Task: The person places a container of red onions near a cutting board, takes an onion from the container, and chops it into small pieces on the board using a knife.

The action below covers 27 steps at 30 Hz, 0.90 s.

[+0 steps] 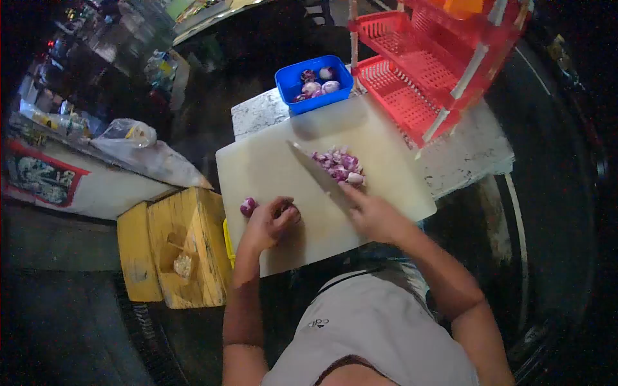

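Note:
My right hand [376, 217] is wrapped round the handle of a knife [317, 170], whose broad blade lies flat or nearly so over the white cutting board [393, 154]. Chopped red onion [339, 163] is heaped along the far side of the blade. On the board's near left part, my left hand [269, 225] curls its fingers round a red onion [295, 214], mostly hidden by the hand. Another red onion [248, 206] sits just left of that hand, by the board's edge.
A blue container [291, 106] with several red onions stands behind the board. A red tiered rack [412, 106] rises at the back right on a worn white tabletop [470, 161]. To the left are a yellow wooden stool [209, 251] and a plastic bag [151, 157].

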Tool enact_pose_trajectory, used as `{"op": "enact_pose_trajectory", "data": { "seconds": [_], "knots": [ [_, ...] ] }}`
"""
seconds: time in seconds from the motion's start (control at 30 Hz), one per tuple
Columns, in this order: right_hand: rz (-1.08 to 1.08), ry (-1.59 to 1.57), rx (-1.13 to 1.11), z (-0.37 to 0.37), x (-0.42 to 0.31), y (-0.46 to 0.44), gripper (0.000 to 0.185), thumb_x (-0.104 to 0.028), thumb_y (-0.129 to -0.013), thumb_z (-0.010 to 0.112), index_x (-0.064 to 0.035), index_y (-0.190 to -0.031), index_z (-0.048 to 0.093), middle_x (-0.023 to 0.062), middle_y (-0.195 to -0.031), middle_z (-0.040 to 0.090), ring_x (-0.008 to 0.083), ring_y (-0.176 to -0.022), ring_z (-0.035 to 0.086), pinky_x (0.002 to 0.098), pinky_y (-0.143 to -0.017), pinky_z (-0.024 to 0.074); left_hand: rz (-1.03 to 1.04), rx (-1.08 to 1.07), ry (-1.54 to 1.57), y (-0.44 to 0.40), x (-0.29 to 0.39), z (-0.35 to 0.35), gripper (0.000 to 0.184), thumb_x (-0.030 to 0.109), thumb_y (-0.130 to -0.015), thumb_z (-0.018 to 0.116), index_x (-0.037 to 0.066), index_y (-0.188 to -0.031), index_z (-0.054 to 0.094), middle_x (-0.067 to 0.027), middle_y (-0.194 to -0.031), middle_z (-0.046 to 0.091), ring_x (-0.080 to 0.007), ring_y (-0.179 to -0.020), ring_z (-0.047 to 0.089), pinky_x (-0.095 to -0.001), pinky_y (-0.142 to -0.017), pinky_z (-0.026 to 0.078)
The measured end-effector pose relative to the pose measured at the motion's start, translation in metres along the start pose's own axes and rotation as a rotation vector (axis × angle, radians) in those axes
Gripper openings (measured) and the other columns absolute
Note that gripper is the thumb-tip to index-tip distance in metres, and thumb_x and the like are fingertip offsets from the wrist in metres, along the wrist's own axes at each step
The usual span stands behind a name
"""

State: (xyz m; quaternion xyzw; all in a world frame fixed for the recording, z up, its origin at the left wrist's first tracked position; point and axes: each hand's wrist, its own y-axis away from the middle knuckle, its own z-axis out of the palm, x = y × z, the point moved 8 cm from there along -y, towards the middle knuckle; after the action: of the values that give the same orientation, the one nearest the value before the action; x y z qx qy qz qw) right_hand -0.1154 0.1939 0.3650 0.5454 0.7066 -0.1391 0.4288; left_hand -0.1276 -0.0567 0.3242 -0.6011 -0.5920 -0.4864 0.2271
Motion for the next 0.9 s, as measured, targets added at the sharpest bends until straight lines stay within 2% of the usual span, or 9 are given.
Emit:
{"op": "enact_pose_trajectory", "data": {
  "seconds": [0.1, 0.3, 0.4, 0.47, 0.5, 0.6, 0.67, 0.77, 0.9],
  "knots": [
    [-0.052, 0.092, 0.078, -0.008, 0.016, -0.007, 0.066, -0.018, -0.094, 0.055, -0.0156, -0.157, 0.035, 0.0333, -0.093, 0.067, 0.0499, -0.085, 0.066, 0.0573, -0.081, 0.0523, 0.203, 0.026, -0.301, -0.01, 0.009, -0.005, 0.043, 0.022, -0.101, 0.061, -0.001, -0.137, 0.058, -0.0208, -0.108, 0.073, -0.0284, -0.097, 0.071, -0.0335, -0.09, 0.052],
    [-0.057, 0.069, 0.088, -0.013, 0.012, 0.006, 0.066, -0.018, -0.094, 0.056, -0.0133, -0.156, 0.036, 0.0337, -0.089, 0.066, 0.0495, -0.083, 0.066, 0.0566, -0.08, 0.0524, -0.066, 0.268, -0.048, 0.019, 0.008, -0.024, 0.034, 0.011, -0.1, 0.058, -0.004, -0.131, 0.06, -0.0199, -0.115, 0.07, -0.0255, -0.101, 0.07, -0.0344, -0.092, 0.053],
    [-0.031, 0.067, 0.009, -0.005, 0.003, 0.017, 0.066, -0.016, -0.093, 0.059, -0.0091, -0.155, 0.036, 0.0327, -0.096, 0.067, 0.0485, -0.088, 0.066, 0.0552, -0.083, 0.0525, 0.048, 0.284, -0.042, 0.017, -0.013, -0.013, 0.042, 0.014, -0.093, 0.067, -0.004, -0.13, 0.059, -0.0205, -0.113, 0.07, -0.0222, -0.093, 0.069, -0.0355, -0.082, 0.054],
    [-0.213, 0.084, 0.068, 0.001, -0.002, 0.019, 0.066, -0.013, -0.09, 0.061, -0.0052, -0.152, 0.039, 0.0309, -0.105, 0.067, 0.0479, -0.095, 0.065, 0.054, -0.085, 0.0523, 0.383, 0.27, -0.34, 0.016, 0.016, 0.007, 0.046, 0.016, -0.09, 0.071, -0.004, -0.13, 0.059, -0.0201, -0.112, 0.071, -0.0211, -0.088, 0.07, -0.0346, -0.078, 0.055],
    [-0.217, 0.085, 0.069, 0.001, -0.004, 0.019, 0.066, -0.013, -0.09, 0.061, -0.0052, -0.152, 0.039, 0.0309, -0.105, 0.067, 0.0479, -0.095, 0.065, 0.054, -0.085, 0.0523, 0.385, 0.274, -0.341, 0.014, 0.02, 0.008, 0.046, 0.016, -0.09, 0.071, -0.004, -0.13, 0.059, -0.0201, -0.112, 0.071, -0.0211, -0.088, 0.07, -0.0346, -0.078, 0.055],
    [-0.247, 0.131, 0.106, 0.001, -0.01, 0.021, 0.062, -0.01, -0.088, 0.062, -0.0033, -0.147, 0.043, 0.0292, -0.109, 0.067, 0.0477, -0.099, 0.064, 0.0534, -0.086, 0.0522, 0.282, 0.226, -0.41, 0.008, 0.029, 0.009, 0.048, 0.015, -0.088, 0.074, -0.005, -0.128, 0.06, -0.0208, -0.111, 0.071, -0.0218, -0.089, 0.07, -0.0323, -0.081, 0.056],
    [-0.216, 0.121, 0.104, 0.0, -0.009, 0.023, 0.059, -0.009, -0.088, 0.062, -0.0028, -0.144, 0.045, 0.0284, -0.107, 0.067, 0.0475, -0.098, 0.065, 0.0545, -0.085, 0.0521, -0.023, 0.225, -0.154, 0.008, 0.015, 0.0, 0.047, 0.018, -0.089, 0.075, -0.003, -0.129, 0.061, -0.0184, -0.116, 0.071, -0.0207, -0.102, 0.069, -0.0345, -0.089, 0.055],
    [-0.177, 0.142, 0.091, 0.004, -0.003, 0.023, 0.058, -0.01, -0.088, 0.062, -0.0026, -0.143, 0.044, 0.0273, -0.105, 0.067, 0.0466, -0.096, 0.065, 0.0555, -0.084, 0.052, -0.02, 0.122, 0.197, 0.009, 0.013, -0.009, 0.042, 0.014, -0.092, 0.072, -0.003, -0.129, 0.062, -0.0159, -0.118, 0.071, -0.0199, -0.102, 0.069, -0.0341, -0.091, 0.054],
    [-0.231, 0.146, 0.143, 0.001, -0.007, 0.022, 0.057, -0.01, -0.088, 0.062, -0.0024, -0.142, 0.045, 0.0266, -0.103, 0.067, 0.0461, -0.094, 0.065, 0.056, -0.083, 0.052, 0.041, 0.184, -0.058, 0.005, 0.01, -0.009, 0.044, 0.006, -0.087, 0.07, 0.0, -0.131, 0.062, -0.0178, -0.111, 0.073, -0.0265, -0.093, 0.071, -0.0337, -0.086, 0.055]
  ]
}}
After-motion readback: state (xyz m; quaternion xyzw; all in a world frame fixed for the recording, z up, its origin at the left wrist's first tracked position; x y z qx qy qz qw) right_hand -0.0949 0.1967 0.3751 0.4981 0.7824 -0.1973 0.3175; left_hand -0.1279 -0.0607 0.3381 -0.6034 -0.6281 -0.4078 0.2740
